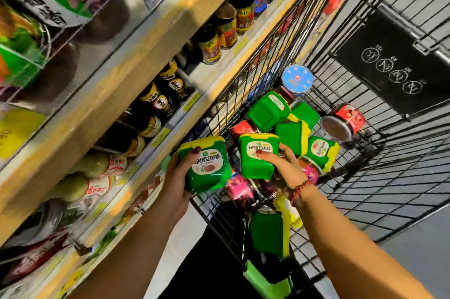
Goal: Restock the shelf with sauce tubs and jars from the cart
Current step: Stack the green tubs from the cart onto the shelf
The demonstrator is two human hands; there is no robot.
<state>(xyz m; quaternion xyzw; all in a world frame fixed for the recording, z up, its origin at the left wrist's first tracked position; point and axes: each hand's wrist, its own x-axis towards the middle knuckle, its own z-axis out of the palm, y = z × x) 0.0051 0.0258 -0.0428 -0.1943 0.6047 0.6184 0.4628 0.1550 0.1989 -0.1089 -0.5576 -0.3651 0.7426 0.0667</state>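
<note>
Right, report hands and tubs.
Left hand grips a green plastic yellow-lidded sauce tub. Right hand grips a second green tub over the black wire cart. Nothing blocking.

Green, yellow-lidded sauce tubs (267,113) lay jumbled among red and pink jars (343,121) in the wire cart (365,177); a first tub (207,169) stood upright in the left hand (176,179) beside the shelf (155,55), a second tub (258,160) in the right hand (282,167) above them.

Dark red nails (196,150), red beaded bracelet (301,189) on right wrist.
</note>
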